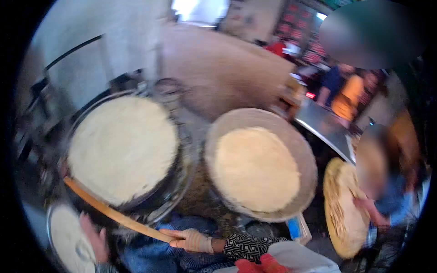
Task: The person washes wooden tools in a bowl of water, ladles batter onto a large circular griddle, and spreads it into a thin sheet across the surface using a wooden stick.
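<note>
My right hand (195,240), wrapped in a pale band around palm and wrist, is closed on one end of a long, flat wooden stick (116,214). The stick's far end reaches the left edge of a large round griddle, whose surface is covered by a pale sheet of batter (123,150). At lower left, my left hand (96,239) is blurred, with thumb and fingers apart and nothing visible in it. It is beside a metal bowl (51,227) of whitish batter, in which a round ladle-like shape (84,250) shows faintly.
Right of the griddle stands a wide basin (306,157) with a round flatbread (257,168) inside. At far right, another person's hand (366,207) is at a round board (336,182) bearing folded flatbread. Behind are a metal table (321,123) and more people (348,98).
</note>
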`<state>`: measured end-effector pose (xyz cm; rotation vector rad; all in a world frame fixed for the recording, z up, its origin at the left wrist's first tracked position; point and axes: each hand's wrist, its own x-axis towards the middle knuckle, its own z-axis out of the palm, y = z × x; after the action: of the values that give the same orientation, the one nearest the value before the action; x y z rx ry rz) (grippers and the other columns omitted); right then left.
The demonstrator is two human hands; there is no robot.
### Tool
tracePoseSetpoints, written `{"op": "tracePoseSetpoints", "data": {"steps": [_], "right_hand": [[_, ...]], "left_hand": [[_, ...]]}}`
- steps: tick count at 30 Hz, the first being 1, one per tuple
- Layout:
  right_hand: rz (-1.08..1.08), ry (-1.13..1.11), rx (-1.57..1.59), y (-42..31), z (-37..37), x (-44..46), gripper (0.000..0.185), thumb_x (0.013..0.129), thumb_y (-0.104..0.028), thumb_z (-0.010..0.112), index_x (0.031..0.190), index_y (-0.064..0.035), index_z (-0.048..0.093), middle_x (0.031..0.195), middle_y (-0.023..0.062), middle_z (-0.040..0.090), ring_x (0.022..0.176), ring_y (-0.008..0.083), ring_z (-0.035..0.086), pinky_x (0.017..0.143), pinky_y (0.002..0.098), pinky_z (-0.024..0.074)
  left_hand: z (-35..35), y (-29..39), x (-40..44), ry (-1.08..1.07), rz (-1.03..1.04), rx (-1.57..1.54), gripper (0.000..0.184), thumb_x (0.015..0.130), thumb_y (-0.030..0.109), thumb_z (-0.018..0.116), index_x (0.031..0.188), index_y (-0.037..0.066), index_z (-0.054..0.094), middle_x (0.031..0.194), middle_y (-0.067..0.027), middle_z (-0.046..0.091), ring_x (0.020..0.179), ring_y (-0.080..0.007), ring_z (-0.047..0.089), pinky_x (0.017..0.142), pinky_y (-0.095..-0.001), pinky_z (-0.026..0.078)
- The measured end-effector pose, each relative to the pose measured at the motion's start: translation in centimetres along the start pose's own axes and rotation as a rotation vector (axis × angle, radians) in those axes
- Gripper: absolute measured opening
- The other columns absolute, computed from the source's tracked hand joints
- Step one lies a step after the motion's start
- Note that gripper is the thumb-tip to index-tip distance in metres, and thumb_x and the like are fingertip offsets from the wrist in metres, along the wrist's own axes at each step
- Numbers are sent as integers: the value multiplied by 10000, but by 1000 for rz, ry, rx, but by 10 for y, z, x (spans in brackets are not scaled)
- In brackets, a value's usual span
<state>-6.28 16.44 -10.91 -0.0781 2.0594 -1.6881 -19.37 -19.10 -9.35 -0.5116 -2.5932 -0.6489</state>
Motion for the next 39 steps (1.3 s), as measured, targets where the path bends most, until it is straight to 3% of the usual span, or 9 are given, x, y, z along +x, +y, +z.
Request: {"op": "tracePoseSetpoints", "data": {"steps": [2, 3, 8, 10, 15, 21, 25, 30, 39], "right_hand": [[17, 238, 129, 7, -28, -11, 600, 915, -274, 629, 1463, -239, 387, 968, 28, 660, 751, 110, 562, 739, 288, 483], [75, 330, 236, 3, -41, -21, 591, 921, -248, 624, 1463, -223, 389, 1010, 36, 657, 798, 124, 568, 763, 292, 479], [-165, 496, 45, 60, -9, 12, 559, 935, -215, 606, 1454, -169, 403, 1180, 82, 646, 983, 142, 596, 837, 295, 491], [-125, 310, 284, 28, 13, 18, 570, 918, -234, 621, 1444, -161, 414, 1250, 89, 623, 1046, 148, 592, 896, 290, 466], [-69, 151, 60, 4, 24, -11, 555, 909, -343, 611, 1423, -210, 448, 1141, 107, 669, 953, 173, 639, 855, 297, 489], [159, 365, 71, 29, -52, -126, 644, 914, -351, 615, 1466, -131, 368, 1064, 112, 671, 812, 174, 645, 729, 305, 508], [135, 755, 358, -4, -76, -126, 584, 894, -150, 622, 1436, -67, 422, 763, 39, 591, 499, 78, 471, 448, 266, 384], [92, 443, 806, 23, -146, -59, 621, 924, -262, 625, 1474, -158, 354, 540, 8, 477, 402, 100, 429, 393, 296, 363], [254, 1, 906, -31, -118, 53, 580, 933, -224, 624, 1459, -180, 386, 527, -10, 425, 387, 97, 363, 392, 283, 302]], "left_hand": [[7, -44, -17, -225, -24, 476, 712, 976, 437, 400, 1487, -15, 197, 1520, -254, 224, 1431, -385, 170, 1173, -464, 97], [-26, 27, 22, 86, 413, 488, 294, 975, 313, 444, 989, 42, 558, 986, -158, 547, 959, -335, 515, 1036, -545, 366], [41, -56, -16, -287, 330, 415, 231, 924, 214, 493, 833, 23, 583, 836, -191, 572, 828, -381, 542, 945, -539, 407], [115, -95, -56, -110, -135, -102, 202, 886, 153, 532, 1015, -2, 532, 976, -193, 517, 944, -361, 501, 949, -504, 363], [69, 31, -42, -453, -210, 33, 362, 734, 121, 679, 1024, 3, 497, 1037, -220, 499, 983, -375, 457, 884, -521, 367], [88, 186, 95, -367, 413, -92, 863, 895, 633, 357, 1413, -55, 300, 1483, -267, 273, 1379, -420, 270, 1128, -563, 167], [180, 246, 207, -297, 718, -158, 871, 823, 512, 559, 1407, -77, 293, 1489, -269, 279, 1396, -398, 264, 1165, -469, 198], [290, 216, 269, -320, 777, 294, 794, 791, 605, 528, 1194, -79, 551, 1282, -279, 512, 1262, -413, 437, 1121, -460, 278], [182, 49, 242, -219, 441, 312, 501, 760, 375, 618, 1030, -45, 585, 1117, -226, 566, 1191, -392, 480, 1071, -438, 370]]}}
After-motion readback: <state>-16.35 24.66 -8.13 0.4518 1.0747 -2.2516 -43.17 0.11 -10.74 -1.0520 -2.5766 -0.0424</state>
